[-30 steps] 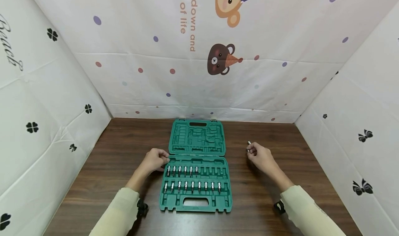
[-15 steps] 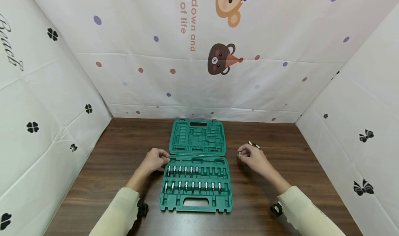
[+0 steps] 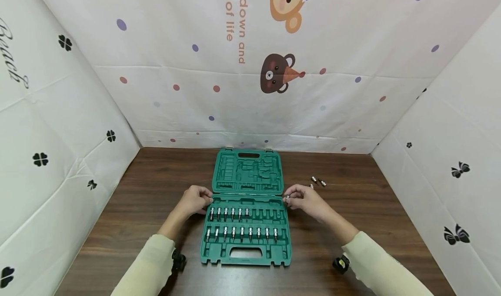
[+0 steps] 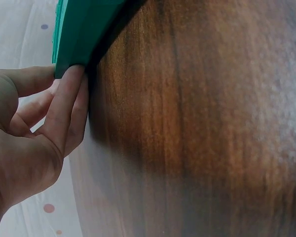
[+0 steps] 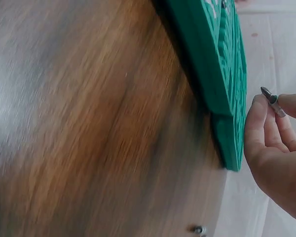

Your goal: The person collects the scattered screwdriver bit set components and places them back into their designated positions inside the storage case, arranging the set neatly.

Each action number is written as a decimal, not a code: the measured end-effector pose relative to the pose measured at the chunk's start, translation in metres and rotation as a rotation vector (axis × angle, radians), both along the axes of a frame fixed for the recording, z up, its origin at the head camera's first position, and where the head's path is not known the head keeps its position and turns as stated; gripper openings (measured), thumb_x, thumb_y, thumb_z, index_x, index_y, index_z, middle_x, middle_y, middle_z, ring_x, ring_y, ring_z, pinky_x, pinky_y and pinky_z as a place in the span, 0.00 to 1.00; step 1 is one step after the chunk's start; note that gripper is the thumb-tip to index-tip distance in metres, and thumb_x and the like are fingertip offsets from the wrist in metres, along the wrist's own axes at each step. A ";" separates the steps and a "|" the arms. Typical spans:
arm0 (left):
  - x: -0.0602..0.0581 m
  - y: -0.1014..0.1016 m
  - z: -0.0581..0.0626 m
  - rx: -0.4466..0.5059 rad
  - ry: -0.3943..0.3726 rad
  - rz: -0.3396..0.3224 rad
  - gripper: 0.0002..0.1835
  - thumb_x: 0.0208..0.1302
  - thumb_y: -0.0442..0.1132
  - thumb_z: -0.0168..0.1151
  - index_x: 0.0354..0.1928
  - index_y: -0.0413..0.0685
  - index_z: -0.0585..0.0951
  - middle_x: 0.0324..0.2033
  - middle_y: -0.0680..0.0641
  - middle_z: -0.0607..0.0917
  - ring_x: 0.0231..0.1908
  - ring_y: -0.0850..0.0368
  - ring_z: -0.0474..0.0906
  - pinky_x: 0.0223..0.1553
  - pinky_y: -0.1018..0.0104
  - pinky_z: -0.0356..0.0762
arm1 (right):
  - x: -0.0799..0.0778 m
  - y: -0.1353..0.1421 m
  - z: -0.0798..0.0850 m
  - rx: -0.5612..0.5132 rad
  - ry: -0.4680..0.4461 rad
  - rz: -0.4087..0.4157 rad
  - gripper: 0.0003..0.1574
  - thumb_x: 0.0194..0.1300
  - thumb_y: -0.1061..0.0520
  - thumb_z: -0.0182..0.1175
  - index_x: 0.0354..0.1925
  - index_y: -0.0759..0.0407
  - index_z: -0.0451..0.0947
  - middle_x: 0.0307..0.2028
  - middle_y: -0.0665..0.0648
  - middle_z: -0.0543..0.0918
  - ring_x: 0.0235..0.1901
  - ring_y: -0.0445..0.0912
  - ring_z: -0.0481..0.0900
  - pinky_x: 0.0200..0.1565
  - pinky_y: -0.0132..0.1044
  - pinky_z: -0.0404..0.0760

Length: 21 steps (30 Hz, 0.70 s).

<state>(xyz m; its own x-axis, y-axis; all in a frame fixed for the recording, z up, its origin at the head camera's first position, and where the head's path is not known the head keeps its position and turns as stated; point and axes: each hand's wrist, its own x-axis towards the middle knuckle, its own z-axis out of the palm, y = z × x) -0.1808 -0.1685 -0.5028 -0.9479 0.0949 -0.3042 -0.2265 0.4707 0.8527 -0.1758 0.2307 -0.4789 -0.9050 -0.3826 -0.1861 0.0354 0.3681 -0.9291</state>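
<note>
A green tool case (image 3: 270,254) lies open on the wooden table, with its lid (image 3: 231,185) folded back toward the wall. Two rows of silver bit sockets (image 3: 242,233) sit in the slots, and the right part of the upper row has bare slots. My left hand (image 3: 194,201) pinches the case's left edge near the hinge, thumb above and fingers against the side. Between thumb and fingertips, my right hand (image 3: 307,201) pinches a bit socket (image 5: 274,102), its dark pointed tip sticking out. That hand is right at the case's right edge, beside the hinge.
Loose bit sockets (image 3: 322,183) lie on the table (image 3: 336,167) beyond the right hand; one loose bit socket (image 5: 200,229) shows at the bottom of the right wrist view. White printed cloth (image 3: 235,109) walls the table at the back and both sides.
My right hand has moved left from the loose bit sockets to the case's right edge, carrying one bit socket. The left hand has stayed at the case's left edge.
</note>
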 end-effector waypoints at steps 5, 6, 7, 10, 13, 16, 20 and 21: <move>0.000 0.000 0.000 0.002 -0.004 0.002 0.09 0.72 0.31 0.62 0.50 0.35 0.85 0.44 0.38 0.87 0.40 0.50 0.86 0.35 0.55 0.90 | 0.003 -0.015 0.002 -0.017 -0.004 0.047 0.17 0.76 0.60 0.61 0.55 0.71 0.76 0.48 0.70 0.84 0.46 0.56 0.86 0.49 0.48 0.89; 0.000 0.000 -0.001 0.001 -0.003 -0.002 0.09 0.72 0.31 0.62 0.50 0.34 0.85 0.44 0.38 0.87 0.40 0.50 0.86 0.35 0.55 0.90 | 0.004 -0.018 0.002 -0.021 -0.001 0.058 0.16 0.76 0.60 0.61 0.55 0.71 0.77 0.48 0.70 0.84 0.46 0.57 0.86 0.49 0.48 0.89; 0.000 0.000 -0.001 0.002 -0.005 0.000 0.09 0.72 0.31 0.63 0.50 0.35 0.85 0.44 0.38 0.87 0.41 0.50 0.86 0.35 0.55 0.90 | 0.004 -0.021 0.002 -0.024 0.002 0.071 0.16 0.75 0.60 0.61 0.54 0.71 0.77 0.48 0.70 0.84 0.46 0.57 0.86 0.49 0.47 0.89; 0.000 0.000 -0.002 0.003 0.001 -0.001 0.09 0.72 0.31 0.63 0.50 0.35 0.85 0.43 0.38 0.87 0.40 0.49 0.86 0.35 0.54 0.90 | 0.005 -0.029 0.001 -0.026 0.021 0.107 0.13 0.75 0.61 0.61 0.52 0.69 0.78 0.47 0.69 0.84 0.46 0.57 0.86 0.50 0.48 0.89; -0.001 -0.001 -0.003 0.005 0.000 0.008 0.09 0.72 0.31 0.63 0.50 0.35 0.85 0.43 0.39 0.87 0.39 0.51 0.86 0.35 0.55 0.90 | 0.004 -0.037 0.001 -0.014 0.055 0.142 0.11 0.74 0.62 0.62 0.50 0.67 0.79 0.46 0.68 0.85 0.46 0.57 0.86 0.50 0.47 0.89; -0.002 -0.001 -0.004 0.006 0.001 0.007 0.09 0.72 0.31 0.63 0.50 0.35 0.85 0.43 0.39 0.87 0.38 0.52 0.86 0.35 0.55 0.90 | 0.004 -0.045 0.000 0.018 0.088 0.169 0.09 0.73 0.62 0.63 0.49 0.65 0.80 0.45 0.65 0.86 0.45 0.55 0.86 0.48 0.43 0.89; -0.003 -0.001 -0.004 0.006 -0.002 0.007 0.09 0.71 0.31 0.63 0.50 0.35 0.85 0.42 0.40 0.87 0.37 0.52 0.86 0.35 0.54 0.90 | 0.004 -0.056 -0.001 0.078 0.130 0.196 0.07 0.72 0.62 0.65 0.47 0.61 0.81 0.43 0.58 0.87 0.44 0.48 0.87 0.43 0.34 0.88; -0.003 -0.001 -0.003 0.006 -0.003 0.007 0.09 0.71 0.31 0.63 0.50 0.35 0.85 0.42 0.40 0.87 0.37 0.52 0.86 0.35 0.54 0.90 | 0.005 -0.059 -0.001 0.092 0.139 0.200 0.06 0.71 0.62 0.66 0.46 0.60 0.82 0.43 0.56 0.87 0.43 0.47 0.86 0.42 0.33 0.87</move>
<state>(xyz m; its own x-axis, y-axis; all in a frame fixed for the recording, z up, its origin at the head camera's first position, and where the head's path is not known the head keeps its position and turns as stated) -0.1836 -0.1696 -0.5062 -0.9477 0.0904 -0.3061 -0.2318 0.4642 0.8549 -0.1713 0.1719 -0.4800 -0.8324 -0.5436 -0.1077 -0.1722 0.4385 -0.8821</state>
